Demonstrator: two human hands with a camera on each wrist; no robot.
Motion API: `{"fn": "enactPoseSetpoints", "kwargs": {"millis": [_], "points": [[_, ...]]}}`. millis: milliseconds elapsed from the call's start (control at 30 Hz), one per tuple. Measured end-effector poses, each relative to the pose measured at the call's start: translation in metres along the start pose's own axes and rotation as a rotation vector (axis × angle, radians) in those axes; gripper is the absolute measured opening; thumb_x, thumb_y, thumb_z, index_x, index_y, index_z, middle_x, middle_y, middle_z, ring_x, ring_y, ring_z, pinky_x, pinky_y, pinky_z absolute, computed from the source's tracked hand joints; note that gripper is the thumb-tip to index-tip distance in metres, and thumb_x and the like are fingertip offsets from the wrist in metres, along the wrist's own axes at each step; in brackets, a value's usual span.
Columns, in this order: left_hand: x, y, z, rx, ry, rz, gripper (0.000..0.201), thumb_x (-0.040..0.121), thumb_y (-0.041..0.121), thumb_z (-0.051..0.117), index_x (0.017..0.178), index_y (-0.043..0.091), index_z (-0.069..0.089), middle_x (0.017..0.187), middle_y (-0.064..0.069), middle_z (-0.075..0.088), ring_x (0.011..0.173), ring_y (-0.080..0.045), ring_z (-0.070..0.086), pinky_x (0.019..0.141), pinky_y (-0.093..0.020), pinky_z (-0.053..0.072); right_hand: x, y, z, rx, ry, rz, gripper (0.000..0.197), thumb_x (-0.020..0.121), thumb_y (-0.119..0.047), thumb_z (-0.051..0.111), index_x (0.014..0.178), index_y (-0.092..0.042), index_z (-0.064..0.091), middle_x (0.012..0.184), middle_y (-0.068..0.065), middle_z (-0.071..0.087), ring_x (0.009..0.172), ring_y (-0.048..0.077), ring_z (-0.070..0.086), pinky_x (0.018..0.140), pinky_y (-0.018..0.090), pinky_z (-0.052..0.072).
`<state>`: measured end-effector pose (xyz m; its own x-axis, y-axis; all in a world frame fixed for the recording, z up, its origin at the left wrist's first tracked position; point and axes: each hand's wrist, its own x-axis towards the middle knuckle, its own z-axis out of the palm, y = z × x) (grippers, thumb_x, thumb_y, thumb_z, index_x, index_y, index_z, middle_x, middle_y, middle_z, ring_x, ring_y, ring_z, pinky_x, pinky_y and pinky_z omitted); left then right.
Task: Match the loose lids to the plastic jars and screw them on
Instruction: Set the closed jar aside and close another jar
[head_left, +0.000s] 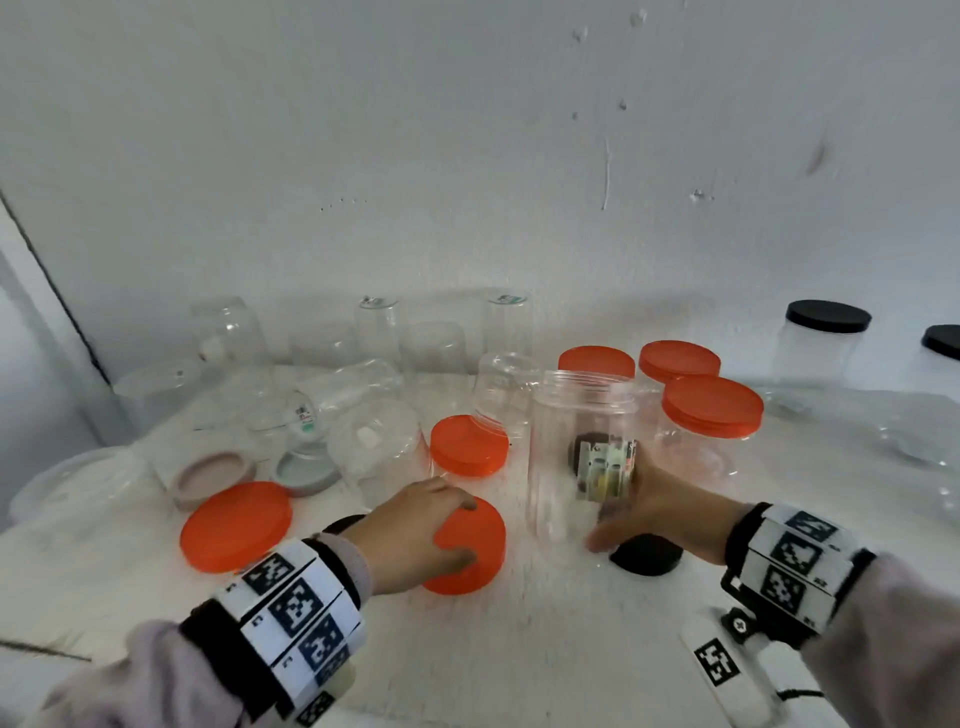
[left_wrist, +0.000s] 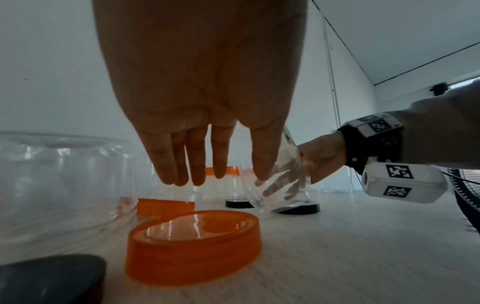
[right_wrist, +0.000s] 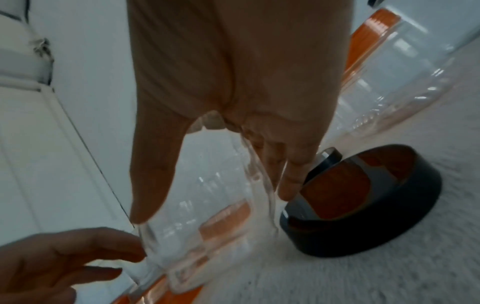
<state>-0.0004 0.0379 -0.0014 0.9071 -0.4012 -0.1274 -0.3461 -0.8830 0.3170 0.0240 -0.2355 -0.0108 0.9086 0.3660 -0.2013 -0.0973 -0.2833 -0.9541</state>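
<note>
My left hand (head_left: 465, 530) hovers over a loose orange lid (head_left: 480, 551) near the table's middle. In the left wrist view its fingers (left_wrist: 182, 176) hang straight above that lid (left_wrist: 192, 244) without touching it. An open, clear plastic jar (head_left: 582, 447) stands upright to the right, and my right hand (head_left: 615, 512) grips its lower part. The right wrist view shows the thumb on one side of the jar (right_wrist: 207, 216) and the fingers (right_wrist: 288, 181) on the other. A black lid (head_left: 647, 556) lies on the table just below the right hand.
Two more loose orange lids (head_left: 236, 525) (head_left: 469, 444) lie left and behind. Three jars with orange lids (head_left: 711, 405) stand behind the held jar. Black-lidded jars (head_left: 828, 316) stand far right. Several clear jars (head_left: 374, 447), some inverted, crowd the back left by the wall.
</note>
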Motion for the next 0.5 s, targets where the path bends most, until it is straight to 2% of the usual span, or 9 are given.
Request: {"fn": "enactPoseSetpoints", "kwargs": {"millis": [167, 233, 333, 400, 500], "points": [[-0.013, -0.014, 0.005, -0.021, 0.057, -0.034, 0.053, 0.088, 0.045, 0.058, 0.137, 0.027, 0.044, 0.135, 0.011, 0.043, 0.125, -0.005, 0.040, 0.104, -0.021, 0.033, 0.011, 0.000, 0.009, -0.156, 0.029, -0.027, 0.110, 0.052, 0.001, 0.090, 0.135, -0.025, 0.022, 0.124, -0.001, 0.054, 0.116, 0.015, 0.056, 0.102, 0.037, 0.045], [-0.019, -0.021, 0.004, -0.030, 0.099, -0.068, 0.046, 0.088, 0.044, 0.058, 0.130, 0.027, 0.050, 0.128, 0.012, 0.047, 0.120, -0.005, 0.044, 0.101, -0.020, 0.035, 0.014, 0.000, 0.012, -0.189, 0.056, -0.052, 0.117, 0.052, -0.001, 0.091, 0.139, -0.026, 0.016, 0.124, -0.005, 0.052, 0.113, 0.012, 0.055, 0.104, 0.038, 0.043], [-0.025, -0.039, 0.001, -0.030, 0.147, -0.116, 0.036, 0.088, 0.042, 0.059, 0.120, 0.025, 0.058, 0.120, 0.010, 0.053, 0.113, -0.005, 0.050, 0.098, -0.020, 0.038, 0.016, 0.003, 0.016, -0.217, 0.089, -0.076, 0.121, 0.053, -0.002, 0.090, 0.142, -0.024, 0.011, 0.127, -0.006, 0.047, 0.113, 0.010, 0.053, 0.103, 0.034, 0.043], [-0.029, -0.056, -0.004, -0.041, 0.173, -0.167, 0.032, 0.089, 0.038, 0.060, 0.117, 0.024, 0.059, 0.120, 0.009, 0.055, 0.112, -0.006, 0.051, 0.096, -0.019, 0.038, 0.015, 0.006, 0.017, -0.213, 0.111, -0.073, 0.115, 0.055, -0.001, 0.090, 0.140, -0.023, 0.015, 0.131, -0.002, 0.044, 0.116, 0.014, 0.053, 0.099, 0.032, 0.045], [-0.032, -0.085, -0.013, -0.044, 0.196, -0.267, 0.032, 0.089, 0.037, 0.061, 0.118, 0.024, 0.058, 0.119, 0.011, 0.054, 0.110, -0.007, 0.051, 0.090, -0.017, 0.037, 0.009, 0.004, 0.015, -0.096, 0.107, -0.065, 0.111, 0.054, -0.003, 0.091, 0.136, -0.027, 0.020, 0.131, 0.000, 0.048, 0.112, 0.014, 0.057, 0.086, 0.028, 0.052]]}}
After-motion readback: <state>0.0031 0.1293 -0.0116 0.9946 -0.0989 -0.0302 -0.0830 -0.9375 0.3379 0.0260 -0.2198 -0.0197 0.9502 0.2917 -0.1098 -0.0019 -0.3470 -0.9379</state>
